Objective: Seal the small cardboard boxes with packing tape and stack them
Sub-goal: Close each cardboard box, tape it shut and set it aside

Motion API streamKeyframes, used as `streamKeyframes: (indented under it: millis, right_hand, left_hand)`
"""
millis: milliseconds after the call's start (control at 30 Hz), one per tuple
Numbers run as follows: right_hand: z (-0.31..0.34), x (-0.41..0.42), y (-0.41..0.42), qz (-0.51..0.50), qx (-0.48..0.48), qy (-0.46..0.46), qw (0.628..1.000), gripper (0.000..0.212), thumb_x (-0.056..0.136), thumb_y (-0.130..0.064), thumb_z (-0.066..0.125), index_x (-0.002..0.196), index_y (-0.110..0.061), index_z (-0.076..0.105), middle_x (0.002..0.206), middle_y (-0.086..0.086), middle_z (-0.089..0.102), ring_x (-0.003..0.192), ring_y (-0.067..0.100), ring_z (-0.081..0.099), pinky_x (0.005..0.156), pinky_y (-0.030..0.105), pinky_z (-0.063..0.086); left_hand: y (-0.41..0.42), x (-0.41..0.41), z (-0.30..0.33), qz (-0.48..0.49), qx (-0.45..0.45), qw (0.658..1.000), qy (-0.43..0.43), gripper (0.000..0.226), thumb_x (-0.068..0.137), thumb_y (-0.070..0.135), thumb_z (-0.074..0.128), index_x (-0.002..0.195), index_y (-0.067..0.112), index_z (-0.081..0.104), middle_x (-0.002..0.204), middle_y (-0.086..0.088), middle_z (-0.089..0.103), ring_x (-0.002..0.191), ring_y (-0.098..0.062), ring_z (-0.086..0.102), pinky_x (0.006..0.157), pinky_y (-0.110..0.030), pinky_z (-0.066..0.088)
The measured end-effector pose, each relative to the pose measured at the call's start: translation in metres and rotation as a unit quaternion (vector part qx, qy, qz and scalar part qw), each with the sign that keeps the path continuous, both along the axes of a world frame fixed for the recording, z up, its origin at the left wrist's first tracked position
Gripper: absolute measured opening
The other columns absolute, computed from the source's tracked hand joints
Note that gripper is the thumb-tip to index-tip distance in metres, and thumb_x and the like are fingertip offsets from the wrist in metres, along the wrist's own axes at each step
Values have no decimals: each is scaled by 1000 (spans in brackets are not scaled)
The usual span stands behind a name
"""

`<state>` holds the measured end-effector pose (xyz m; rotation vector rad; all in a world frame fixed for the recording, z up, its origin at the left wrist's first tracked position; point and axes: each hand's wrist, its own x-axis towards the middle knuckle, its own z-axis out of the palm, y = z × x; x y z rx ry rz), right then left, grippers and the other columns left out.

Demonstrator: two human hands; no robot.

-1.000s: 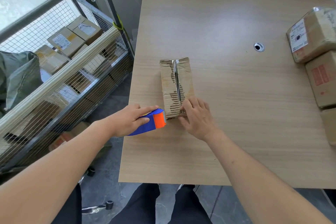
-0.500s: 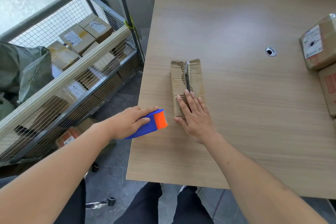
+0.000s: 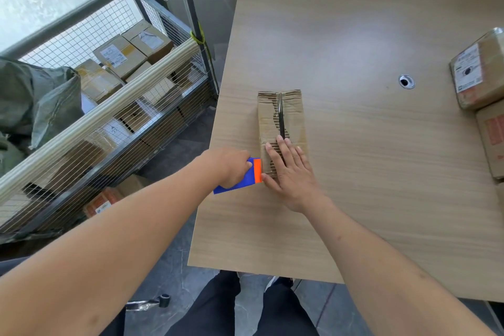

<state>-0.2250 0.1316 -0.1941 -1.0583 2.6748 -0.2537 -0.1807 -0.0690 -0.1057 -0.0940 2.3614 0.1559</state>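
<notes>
A small worn cardboard box (image 3: 289, 114) lies on the wooden table (image 3: 368, 172) near its left edge, its top flaps meeting along a dark centre seam. My right hand (image 3: 289, 172) lies flat on the near end of the box, fingers straight across the flaps. My left hand (image 3: 229, 169) grips a blue and orange tape dispenser (image 3: 246, 176), whose orange end touches the near left side of the box. The tape itself is not visible.
Taped, labelled boxes (image 3: 480, 71) sit at the table's right edge, with another box (image 3: 493, 136) in front of them. A round cable hole (image 3: 406, 81) is in the tabletop. A wire cage cart (image 3: 114, 106) full of parcels stands left of the table.
My left hand has brought the dispenser from just off the box's near corner up against its side. My right hand slid from the near edge onto the top flaps and flattened.
</notes>
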Motion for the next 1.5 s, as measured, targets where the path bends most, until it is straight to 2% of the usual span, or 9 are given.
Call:
streamKeyframes:
  millis: [333, 533, 733, 967, 1067, 1167, 1300, 1400, 1500]
  right_hand:
    - [11, 1, -5, -21, 10, -18, 1000, 88, 85, -72, 9, 163, -31, 13, 171, 2, 2, 158, 18, -3, 125, 34, -9]
    - [11, 9, -22, -104, -51, -9, 993, 75, 87, -68, 41, 149, -26, 46, 162, 8, 34, 154, 26, 24, 126, 44, 10]
    - [23, 18, -26, -83, -17, -12, 996, 72, 76, -29, 73, 139, -16, 42, 158, 11, 34, 154, 30, 21, 127, 48, 6]
    - [42, -6, 3, -86, 93, 28, 992, 111, 68, -11, 79, 157, -22, 15, 136, 10, 32, 133, 32, 34, 125, 44, 19]
    - [45, -17, 17, -90, 57, 46, 993, 74, 69, 4, 71, 132, -26, 46, 124, 8, 39, 117, 30, 44, 101, 40, 46]
    - [40, -26, 36, -95, 17, 74, 993, 55, 66, 14, 61, 107, -21, 56, 114, 7, 45, 101, 30, 51, 67, 37, 47]
    - [44, -25, 32, -161, -59, 77, 982, 10, 86, -23, 54, 93, -16, 59, 105, 6, 52, 97, 32, 54, 75, 42, 49]
    - [48, -16, 2, -249, 35, 30, 967, 81, 81, -82, 35, 122, -14, 55, 122, 9, 51, 117, 33, 50, 103, 54, 38]
    - [47, -5, -23, -258, 132, -7, 957, 114, 70, -97, 37, 151, -17, 29, 146, 13, 34, 141, 34, 30, 113, 68, 21]
  left_hand:
    - [8, -2, -13, 15, -54, 998, 4, 13, 106, 30, 41, 102, 18, 44, 109, -5, 61, 86, -27, 53, 76, -42, 49]
    - [-1, 14, -1, 80, -53, 991, 88, 27, 108, 39, 38, 130, 23, 43, 117, -9, 60, 94, -32, 51, 76, -41, 41]
    - [-26, 19, 7, 212, 48, 958, 188, 56, 103, 49, 48, 151, 40, 22, 118, -21, 53, 107, -44, 53, 92, -51, 46]
    - [-59, 15, 17, 250, 134, 913, 294, 68, 97, 41, 63, 153, 43, 24, 114, -11, 56, 103, -32, 56, 95, -50, 49]
    - [-65, 16, 21, 215, 162, 913, 307, 74, 92, 31, 72, 153, 38, 30, 114, -6, 54, 103, -26, 54, 94, -43, 46]
    - [-68, 20, 23, 177, 200, 913, 308, 76, 88, 22, 77, 151, 37, 38, 122, 0, 53, 106, -18, 51, 93, -38, 42]
    - [-69, 27, 19, 140, 239, 908, 314, 75, 86, 14, 78, 147, 40, 44, 130, 12, 52, 112, -11, 50, 90, -32, 39]
    - [-68, 30, 15, 131, 260, 902, 319, 75, 84, 11, 80, 144, 43, 48, 132, 16, 54, 116, -8, 51, 91, -30, 40]
    - [-66, 34, 13, 117, 278, 901, 310, 73, 83, 11, 80, 142, 42, 50, 134, 14, 56, 121, -10, 53, 95, -33, 45]
